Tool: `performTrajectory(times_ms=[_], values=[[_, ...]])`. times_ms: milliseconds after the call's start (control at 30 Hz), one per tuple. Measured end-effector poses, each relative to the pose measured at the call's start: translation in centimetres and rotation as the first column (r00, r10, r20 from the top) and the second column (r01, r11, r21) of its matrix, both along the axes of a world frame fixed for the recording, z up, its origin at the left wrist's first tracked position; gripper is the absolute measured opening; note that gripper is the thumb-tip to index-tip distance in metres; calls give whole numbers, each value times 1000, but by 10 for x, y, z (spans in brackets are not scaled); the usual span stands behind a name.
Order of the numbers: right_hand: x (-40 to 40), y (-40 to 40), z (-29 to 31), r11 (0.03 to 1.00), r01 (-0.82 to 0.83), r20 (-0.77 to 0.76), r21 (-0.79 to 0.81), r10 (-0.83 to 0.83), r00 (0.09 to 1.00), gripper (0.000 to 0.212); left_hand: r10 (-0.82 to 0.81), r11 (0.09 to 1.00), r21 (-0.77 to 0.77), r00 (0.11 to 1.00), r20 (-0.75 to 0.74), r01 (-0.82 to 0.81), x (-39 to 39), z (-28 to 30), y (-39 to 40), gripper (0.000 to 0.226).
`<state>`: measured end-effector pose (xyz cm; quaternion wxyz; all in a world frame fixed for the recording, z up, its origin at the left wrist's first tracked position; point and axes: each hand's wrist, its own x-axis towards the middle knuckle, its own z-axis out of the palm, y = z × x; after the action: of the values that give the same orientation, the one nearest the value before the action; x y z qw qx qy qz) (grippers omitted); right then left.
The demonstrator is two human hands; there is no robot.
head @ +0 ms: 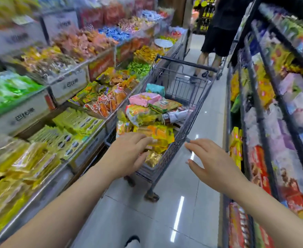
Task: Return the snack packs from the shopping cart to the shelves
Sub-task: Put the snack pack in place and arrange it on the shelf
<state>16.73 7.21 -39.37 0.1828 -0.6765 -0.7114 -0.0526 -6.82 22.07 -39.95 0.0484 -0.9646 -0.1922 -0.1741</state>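
A dark wire shopping cart stands in the aisle ahead of me, piled with snack packs. Near its close end lies a yellow and orange pack, with a pink pack and a bottle farther in. My left hand reaches over the cart's near end with relaxed fingers, its fingertips at the yellow pack, holding nothing that I can see. My right hand hovers beside the cart's right rim, fingers spread and empty.
Tiered shelves of bagged snacks run along the left, tight against the cart. A black rack of boxed and bagged goods lines the right. A person in black shorts stands beyond the cart. Glossy tiled floor lies between.
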Motion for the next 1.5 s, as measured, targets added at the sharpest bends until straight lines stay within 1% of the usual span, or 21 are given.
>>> performTrajectory(times_ms=[133, 200, 333, 400, 500, 600, 700, 767, 900, 967, 1033, 1133, 1200, 1300, 1367, 1500], values=[[27, 67, 3, 1000, -20, 28, 16, 20, 999, 45, 17, 1000, 25, 999, 39, -18, 18, -5, 62, 41], [39, 100, 4, 999, 1, 49, 37, -3, 999, 38, 25, 999, 19, 999, 32, -25, 28, -7, 96, 42], [64, 160, 6, 997, 43, 39, 69, -46, 998, 34, 21, 1000, -23, 1000, 20, -21, 49, -6, 156, 44], [76, 186, 1, 996, 77, 8, 36, -77, 997, 34, 5, 1000, -29, 1000, 24, -5, 58, -7, 187, 45], [92, 219, -11, 990, 140, -24, -8, -141, 990, 36, -19, 999, -46, 1000, -15, 19, 71, -11, 232, 48], [105, 245, -27, 982, 178, -57, -62, -182, 982, 37, -21, 995, -94, 999, -47, 17, 85, -18, 268, 47], [120, 268, -44, 977, 184, -60, -107, -191, 980, 38, -31, 994, -106, 997, -73, 23, 105, -26, 297, 45], [134, 283, -59, 974, 172, -58, -148, -182, 982, 37, -30, 989, -148, 996, -82, 17, 121, -36, 314, 47], [170, 319, -93, 943, 161, -106, -292, -199, 974, 37, 6, 970, -240, 992, -123, -36, 161, -65, 346, 50], [187, 340, -109, 914, 130, -129, -384, -193, 973, 39, 79, 932, -341, 986, -147, -126, 182, -83, 358, 51], [203, 360, -125, 860, 130, -137, -494, -224, 965, 43, 180, 844, -460, 953, -242, -276, 200, -107, 368, 55], [221, 387, -152, 785, 97, -199, -612, -272, 942, 47, 235, 740, -523, 891, -389, -423, 220, -138, 378, 59], [230, 402, -168, 762, 62, -245, -645, -284, 927, 48, 266, 730, -494, 862, -432, -473, 230, -151, 383, 58], [237, 419, -184, 738, 22, -224, -674, -232, 947, 46, 317, 748, -409, 823, -471, -523, 241, -160, 386, 59], [241, 428, -191, 738, 13, -217, -675, -216, 952, 45, 348, 733, -376, 787, -510, -568, 247, -165, 385, 64], [247, 444, -199, 692, 5, -222, -722, -239, 945, 49, 380, 693, -313, 697, -608, -650, 262, -172, 384, 77]])
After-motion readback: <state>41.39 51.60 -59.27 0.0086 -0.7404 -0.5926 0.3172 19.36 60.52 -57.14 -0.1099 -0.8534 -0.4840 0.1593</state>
